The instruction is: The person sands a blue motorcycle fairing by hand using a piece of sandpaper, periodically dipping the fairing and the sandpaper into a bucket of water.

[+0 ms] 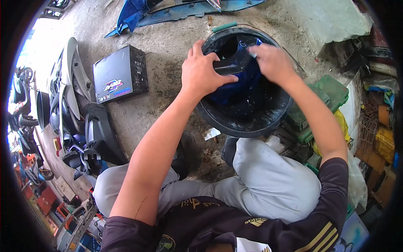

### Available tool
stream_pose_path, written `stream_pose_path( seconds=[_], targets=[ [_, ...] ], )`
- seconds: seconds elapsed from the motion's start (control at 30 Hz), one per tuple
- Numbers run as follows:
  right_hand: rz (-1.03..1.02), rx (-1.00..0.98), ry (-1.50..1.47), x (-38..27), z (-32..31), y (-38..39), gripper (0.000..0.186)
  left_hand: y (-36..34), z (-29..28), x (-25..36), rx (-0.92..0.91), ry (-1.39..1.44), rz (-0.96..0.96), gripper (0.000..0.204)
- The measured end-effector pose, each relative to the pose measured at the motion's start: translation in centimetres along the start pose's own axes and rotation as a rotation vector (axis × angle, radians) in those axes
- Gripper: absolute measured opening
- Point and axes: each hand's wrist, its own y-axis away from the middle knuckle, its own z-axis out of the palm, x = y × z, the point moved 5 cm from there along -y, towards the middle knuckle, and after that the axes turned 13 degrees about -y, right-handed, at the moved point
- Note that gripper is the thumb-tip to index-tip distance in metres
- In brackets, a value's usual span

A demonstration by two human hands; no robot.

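In front of my bent knees stands a round black bucket [237,129] with a green handle grip [224,27] at its far rim. A glossy dark plastic panel [235,65], black and deep blue, leans inside it; it looks like a motorcycle body part. My left hand [200,73] grips the panel's left edge, thumb on the near face and fingers behind. On the panel's right side, my right hand [273,63] is closed with its fingertips pressed to the surface. A small pale bluish bit shows at those fingertips, too blurred to name. The bucket's bottom is in shadow.
A black box [115,75] lies left of the bucket. Grey and black motorcycle panels [71,84] stand farther left. Blue body panels [176,14] lie at the far side. Green cases [331,92] and a pale slab [336,21] are on the right. Rough concrete floor lies underneath.
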Motion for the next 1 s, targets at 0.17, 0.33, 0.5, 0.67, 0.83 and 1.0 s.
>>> stream_pose_path(
  seconds=[0.17,0.33,0.5,0.67,0.83,1.0],
  targets=[
    [0.018,-0.150,-0.016,-3.2,0.6,0.2,0.027,0.1,-0.1,-0.2,-0.004,-0.024,0.002,0.073],
    [0.027,-0.034,0.067,-0.7,0.7,-0.3,0.026,0.0,-0.1,-0.2,0.030,-0.018,0.001,0.073],
    [-0.065,-0.071,-0.011,-3.4,0.3,1.3,0.024,0.0,-0.2,-0.2,0.038,-0.014,-0.010,0.073],
    [-0.004,-0.004,0.058,-1.8,0.3,1.1,0.029,0.1,-0.2,-0.2,0.050,-0.010,-0.012,0.073],
    [-0.059,-0.004,0.017,-4.2,1.1,1.9,0.028,0.2,-0.3,-0.2,0.056,-0.002,-0.021,0.073],
    [-0.026,0.028,0.084,-2.5,0.4,1.4,0.028,0.1,0.0,-0.2,0.052,0.007,-0.017,0.075]
  ],
)
